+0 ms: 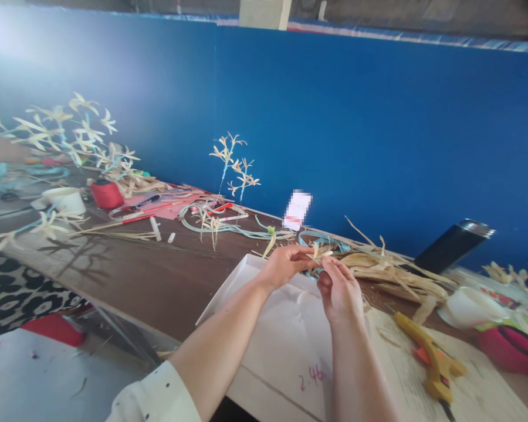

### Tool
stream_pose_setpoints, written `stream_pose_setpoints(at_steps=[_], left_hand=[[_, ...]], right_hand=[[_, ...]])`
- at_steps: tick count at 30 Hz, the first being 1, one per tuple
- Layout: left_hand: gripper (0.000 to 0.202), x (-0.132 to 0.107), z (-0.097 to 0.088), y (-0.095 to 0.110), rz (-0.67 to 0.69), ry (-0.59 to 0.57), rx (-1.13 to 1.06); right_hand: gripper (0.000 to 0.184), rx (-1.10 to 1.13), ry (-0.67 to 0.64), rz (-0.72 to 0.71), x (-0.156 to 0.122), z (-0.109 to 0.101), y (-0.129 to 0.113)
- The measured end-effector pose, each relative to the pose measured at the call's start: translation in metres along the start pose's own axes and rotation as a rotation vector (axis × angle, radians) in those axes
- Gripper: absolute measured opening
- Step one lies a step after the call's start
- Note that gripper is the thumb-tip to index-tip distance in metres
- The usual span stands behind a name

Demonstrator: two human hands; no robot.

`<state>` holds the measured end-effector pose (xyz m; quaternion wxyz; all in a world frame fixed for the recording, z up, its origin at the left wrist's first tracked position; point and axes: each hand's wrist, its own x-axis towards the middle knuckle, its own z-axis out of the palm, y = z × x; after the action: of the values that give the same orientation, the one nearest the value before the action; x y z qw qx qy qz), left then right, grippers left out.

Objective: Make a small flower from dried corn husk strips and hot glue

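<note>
My left hand [288,264] pinches a small pale husk flower [320,253] above the white box lid [277,328]. My right hand [341,290] meets it from the other side, thumb and fingers closed on the same flower. Its stem and lower part are hidden behind my fingers. Just beyond my hands lies a heap of dry tan husk strips [382,269]. A yellow hot glue gun [435,357] rests on a printed sheet to the right of my right forearm.
Finished husk flowers stand at the left [61,126] and against the blue partition [233,155]. A black flask [453,246] leans at right, near a white cup [470,308] and a pink pouch [513,349]. Red thread [107,194] and light-blue strips [202,225] lie on the table.
</note>
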<state>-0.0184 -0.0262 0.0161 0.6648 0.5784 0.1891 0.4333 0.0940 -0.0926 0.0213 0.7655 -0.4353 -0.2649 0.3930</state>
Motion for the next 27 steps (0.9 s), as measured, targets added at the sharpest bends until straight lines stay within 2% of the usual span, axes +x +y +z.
stream_pose_setpoints(at_steps=[6, 18, 27], left_hand=[[0.041, 0.0000, -0.0003, 0.0004, 0.017, 0.019, 0.068], [0.038, -0.0016, -0.0004, 0.0027, 0.013, -0.012, 0.055], [0.036, -0.0014, -0.0005, 0.0028, 0.007, -0.011, 0.029]], right_hand=[[0.028, -0.001, 0.007, -0.007, -0.0009, 0.0016, -0.0006], [0.027, 0.053, -0.010, 0.029, -0.0004, 0.0010, -0.0005], [0.028, 0.010, -0.033, 0.012, -0.0014, 0.0028, -0.0013]])
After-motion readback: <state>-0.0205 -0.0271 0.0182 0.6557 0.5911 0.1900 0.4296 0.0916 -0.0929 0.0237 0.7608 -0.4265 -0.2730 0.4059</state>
